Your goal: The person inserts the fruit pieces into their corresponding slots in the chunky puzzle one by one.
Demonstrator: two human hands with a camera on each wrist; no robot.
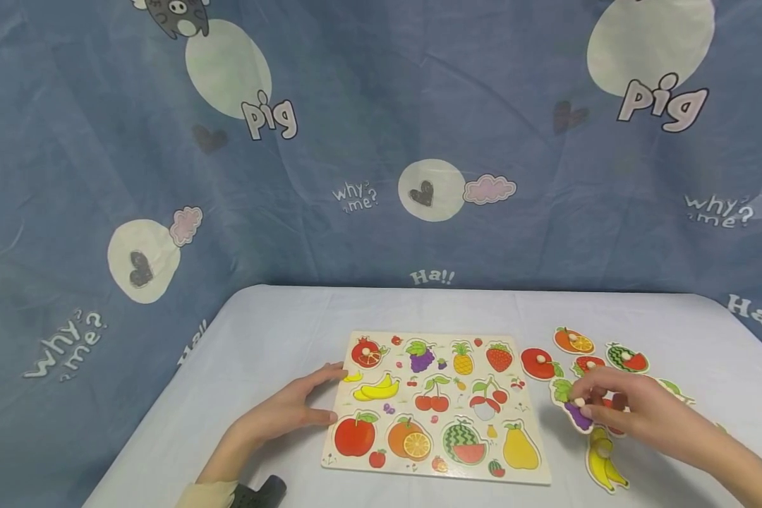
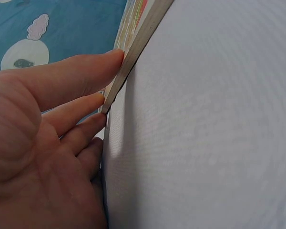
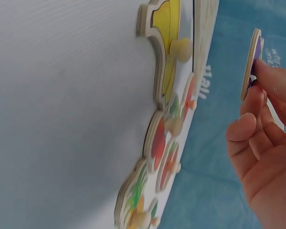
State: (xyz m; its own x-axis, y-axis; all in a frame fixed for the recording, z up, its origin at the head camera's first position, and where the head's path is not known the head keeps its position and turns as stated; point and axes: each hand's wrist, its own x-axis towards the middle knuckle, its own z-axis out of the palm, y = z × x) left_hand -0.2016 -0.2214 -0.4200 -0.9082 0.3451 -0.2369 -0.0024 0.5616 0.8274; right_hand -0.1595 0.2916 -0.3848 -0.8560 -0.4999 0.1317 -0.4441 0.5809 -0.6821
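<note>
A cream rectangular wooden board (image 1: 462, 403), printed with bright fruit pictures, is touched at its left edge by the relaxed left hand (image 1: 292, 406), thumb set apart. By the bent-fingered right hand (image 1: 648, 409), near the knobbed yellow wooden banana piece (image 1: 603, 466), a flat purple-and-green wooden grape piece (image 1: 576, 416) is pinched, raised, right of the board.
</note>
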